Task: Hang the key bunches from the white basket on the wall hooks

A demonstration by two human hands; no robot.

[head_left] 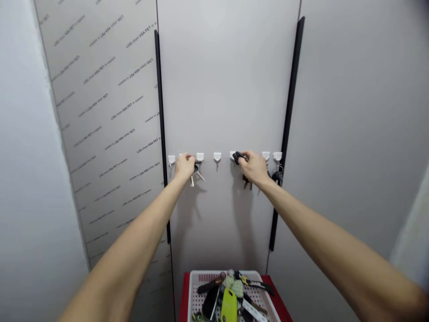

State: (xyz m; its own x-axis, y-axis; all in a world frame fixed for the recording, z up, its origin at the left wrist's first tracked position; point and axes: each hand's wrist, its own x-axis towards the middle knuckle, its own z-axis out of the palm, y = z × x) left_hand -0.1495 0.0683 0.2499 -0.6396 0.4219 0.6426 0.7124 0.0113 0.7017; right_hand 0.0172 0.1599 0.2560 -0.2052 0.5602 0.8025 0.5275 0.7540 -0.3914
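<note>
A row of small white hooks (217, 156) runs across a grey cabinet door (224, 89). My left hand (184, 166) is closed on a bunch of silver keys (197, 174), held up against the hooks at the left end. My right hand (254, 167) is closed on a black key fob (238, 157), holding it at a hook right of the middle; dark keys (247, 182) hang below that hand. Another dark key bunch (277, 175) hangs from the rightmost hook.
Below, a white perforated basket (194, 286) on a red surface (182, 299) holds several keys, fobs and a yellow-green tag (229, 306). Black vertical handles (161, 134) flank the door. A film-covered panel (103, 112) stands at the left.
</note>
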